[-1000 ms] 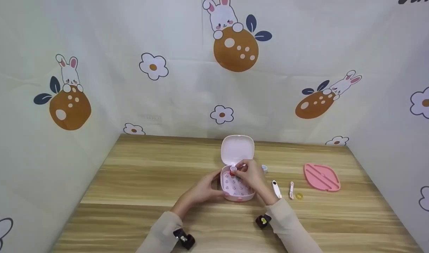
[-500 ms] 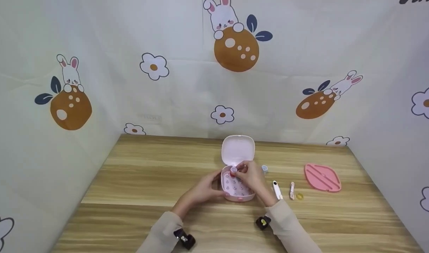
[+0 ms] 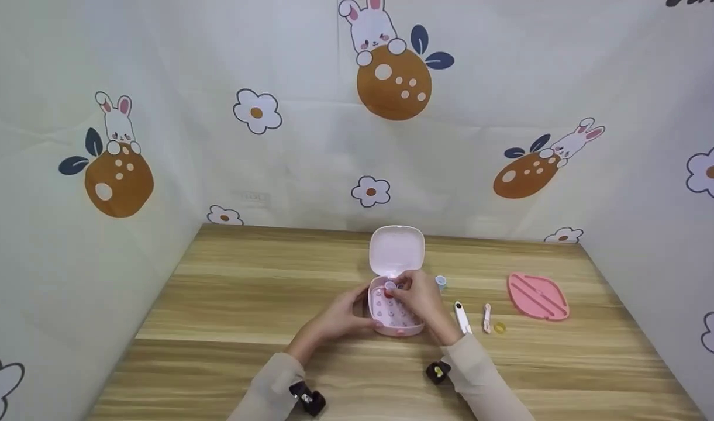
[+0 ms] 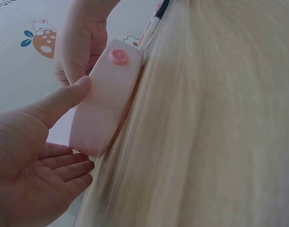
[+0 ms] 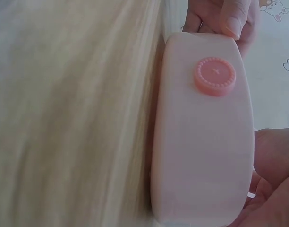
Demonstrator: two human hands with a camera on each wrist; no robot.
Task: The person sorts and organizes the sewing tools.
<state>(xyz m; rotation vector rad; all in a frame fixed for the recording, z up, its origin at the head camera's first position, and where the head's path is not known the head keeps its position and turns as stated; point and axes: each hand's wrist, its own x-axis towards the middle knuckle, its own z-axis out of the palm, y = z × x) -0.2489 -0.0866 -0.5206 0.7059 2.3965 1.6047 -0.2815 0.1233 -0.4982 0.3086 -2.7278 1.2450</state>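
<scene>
A pink box point(image 3: 399, 331) with its lid point(image 3: 397, 251) raised stands on the table; small prints cover its inside floor. My left hand point(image 3: 339, 316) grips the box's left side, thumb at the front corner and fingers along the side. Inside the back left part of the box, my right hand point(image 3: 418, 295) pinches a small red and white item point(image 3: 390, 287) between thumb and fingertips. The left wrist view shows the left thumb on the box front point(image 4: 104, 101), beside a round pink button point(image 4: 119, 56). That item is hidden in both wrist views.
Right of the box lie a small light blue item point(image 3: 441, 282), a white tool with a dark spot point(image 3: 462, 317), a folded pale cord point(image 3: 487, 318), a yellow ring point(image 3: 500, 328) and a pink slotted plate point(image 3: 538, 296). A printed cloth wall point(image 3: 310, 158) stands behind the table.
The right hand has shifted slightly down, still pinching the red and white item inside the box. The left hand keeps its grip on the side.
</scene>
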